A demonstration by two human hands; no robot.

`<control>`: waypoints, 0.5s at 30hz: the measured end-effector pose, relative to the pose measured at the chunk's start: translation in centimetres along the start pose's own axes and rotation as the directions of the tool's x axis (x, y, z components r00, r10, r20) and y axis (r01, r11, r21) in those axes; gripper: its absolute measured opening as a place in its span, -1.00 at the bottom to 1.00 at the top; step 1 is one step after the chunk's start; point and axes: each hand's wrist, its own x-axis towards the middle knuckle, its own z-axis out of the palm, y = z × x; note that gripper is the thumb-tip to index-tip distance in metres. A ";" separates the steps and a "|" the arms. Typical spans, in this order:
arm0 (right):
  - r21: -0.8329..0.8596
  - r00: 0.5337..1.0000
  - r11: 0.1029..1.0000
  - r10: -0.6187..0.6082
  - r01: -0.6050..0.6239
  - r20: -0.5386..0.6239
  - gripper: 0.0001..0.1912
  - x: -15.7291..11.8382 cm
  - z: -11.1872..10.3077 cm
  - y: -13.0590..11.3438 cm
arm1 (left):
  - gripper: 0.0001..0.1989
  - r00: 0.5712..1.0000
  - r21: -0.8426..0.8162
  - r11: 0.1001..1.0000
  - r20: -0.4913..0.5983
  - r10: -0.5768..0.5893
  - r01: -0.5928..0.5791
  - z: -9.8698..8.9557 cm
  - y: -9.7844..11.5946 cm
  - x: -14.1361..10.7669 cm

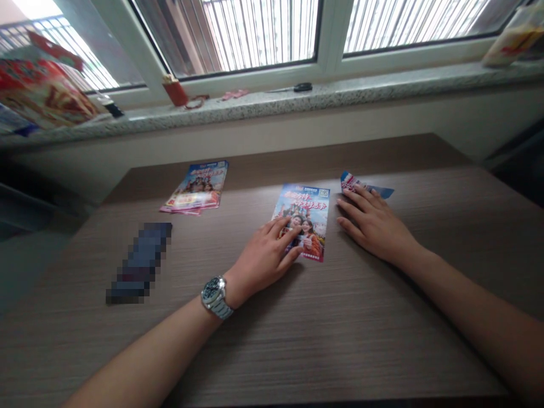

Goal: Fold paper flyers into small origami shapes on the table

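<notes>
A colourful flyer (304, 207) lies flat near the middle of the brown table (297, 340). My left hand (268, 252), with a metal watch (216, 294) on its wrist, rests with spread fingers on the flyer's lower left part. To the right, my right hand (372, 224) lies open over a folded or crumpled blue and pink paper (382, 191), which it partly covers. A stack of similar flyers (199, 184) sits at the back left of the table.
A dark, pixelated flat object (142, 260) lies on the table's left. The stone windowsill (255, 107) behind holds a red container (175, 92), a black-handled tool (302, 87), pink pieces (234, 94) and a large printed bag (46, 90).
</notes>
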 end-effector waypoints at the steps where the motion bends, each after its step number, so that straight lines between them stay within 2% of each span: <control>1: 0.010 1.000 1.000 0.003 -0.003 -0.004 -0.44 0.0 0.0 0.1 | -0.49 1.000 0.002 1.000 0.004 0.000 0.000 -0.1 0.1 -0.1; 7: 0.173 0.998 0.984 -0.047 0.052 -0.035 -0.48 -0.1 -0.6 -0.9 | -0.50 1.000 0.023 1.000 -0.004 -0.003 0.004 -0.4 0.9 -0.6; 15: 0.300 0.982 0.946 -0.159 0.121 0.103 -0.41 -0.7 -0.1 -3.5 | -0.55 0.999 0.012 0.999 -0.014 0.034 -0.034 -0.4 2.0 -0.8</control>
